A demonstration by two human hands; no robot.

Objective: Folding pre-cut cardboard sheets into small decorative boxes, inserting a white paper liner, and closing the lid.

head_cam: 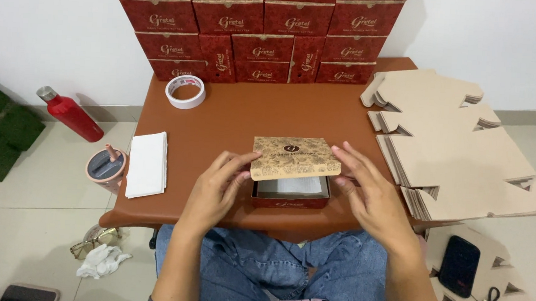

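Holding the patterned lid (296,158) by its two short edges, the person has it hinged or propped above the red box (290,195) near the front edge of the brown table (239,114). The left hand (216,187) pinches the lid's left edge between thumb and curled fingers; the right hand (368,191) steadies the right edge with fingers held nearly straight, only lightly closed on it. White paper lies inside the box, partly hidden under the lid.

Several things could go wrong. With the right hand's grip so loose, the lid may slip or skew and come down crooked, catching a box wall and creasing the card. Paper standing proud of the rim could get trapped in the seam. The box sits close to the table's front edge, so a downward push might tip it toward the lap. A stack of flat cartons (459,159) lies just beside the right wrist, overhanging the table; an elbow nudge could spill it onto the floor.
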